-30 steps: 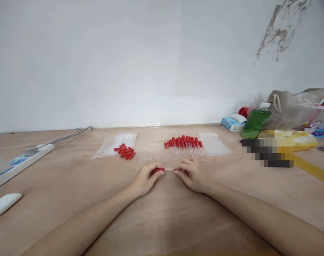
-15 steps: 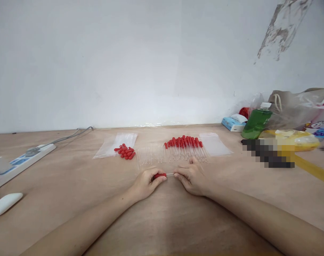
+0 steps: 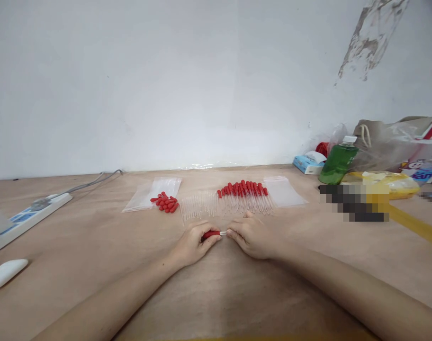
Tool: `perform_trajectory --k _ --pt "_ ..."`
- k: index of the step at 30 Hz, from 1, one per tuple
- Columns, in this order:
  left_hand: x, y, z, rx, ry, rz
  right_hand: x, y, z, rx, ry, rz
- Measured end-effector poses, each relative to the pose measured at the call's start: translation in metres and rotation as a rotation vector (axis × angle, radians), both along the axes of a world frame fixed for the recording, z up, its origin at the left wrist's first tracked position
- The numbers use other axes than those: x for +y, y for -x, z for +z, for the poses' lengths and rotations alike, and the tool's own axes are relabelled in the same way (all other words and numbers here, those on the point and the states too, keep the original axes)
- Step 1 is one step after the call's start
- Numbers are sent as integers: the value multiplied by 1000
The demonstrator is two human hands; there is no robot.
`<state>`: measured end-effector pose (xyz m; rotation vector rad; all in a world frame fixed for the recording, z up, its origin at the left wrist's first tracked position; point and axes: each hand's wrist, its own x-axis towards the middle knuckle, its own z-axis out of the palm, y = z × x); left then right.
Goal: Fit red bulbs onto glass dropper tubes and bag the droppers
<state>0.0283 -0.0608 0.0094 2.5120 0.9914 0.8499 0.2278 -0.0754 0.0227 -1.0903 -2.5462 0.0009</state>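
Between finger and thumb, my left hand (image 3: 194, 241) pinches a red rubber dropper bulb (image 3: 211, 234). A clear glass dropper tube (image 3: 223, 233) runs from the bulb's open end into the closed fingers of my right hand (image 3: 249, 237); the rest of the tube is hidden there. Beyond my hands lies a row of bare glass tubes (image 3: 198, 206). Right of that row are several droppers (image 3: 244, 192) with red bulbs on their far ends. A small pile of loose red bulbs (image 3: 165, 202) sits to the left.
Clear plastic bags (image 3: 143, 198) lie at the left and another plastic bag (image 3: 285, 192) at the right. A power strip (image 3: 34, 213) stands far left. A green bottle (image 3: 338, 161), a tissue box (image 3: 308, 164) and yellow packaging (image 3: 397, 184) occupy the right side by the wall.
My right hand has come slightly closer to my left, and less of the glass tube shows between them. The whole view has shifted a little.
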Motion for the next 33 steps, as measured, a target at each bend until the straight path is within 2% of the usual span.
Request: perform_trajectory --k 2,4,7,9,11,14,21,24,29,31,33 --pt "3 3 -1 -50 -28 23 0 -4 8 23 29 12" --pt "8 10 -4 -108 -55 108 3 -10 15 100 121 -22" --pt "16 23 -8 -101 -1 202 19 -21 23 307 392 -188" --pt "19 28 -8 -23 62 159 35 -27 30 437 536 -338" --pt "20 28 -6 48 81 106 53 -29 36 459 503 -479" --pt "18 25 -2 81 76 87 75 -20 37 399 349 -635" --pt "17 24 -2 78 73 78 98 28 8 278 227 -793" --pt "18 24 -3 82 65 77 101 35 0 242 201 -825" --pt "17 24 -5 77 46 68 97 36 0 195 164 -801" --pt "18 25 -6 74 -10 95 94 39 0 176 154 -766" --pt "22 27 -6 59 -141 206 91 44 0 153 157 -735"
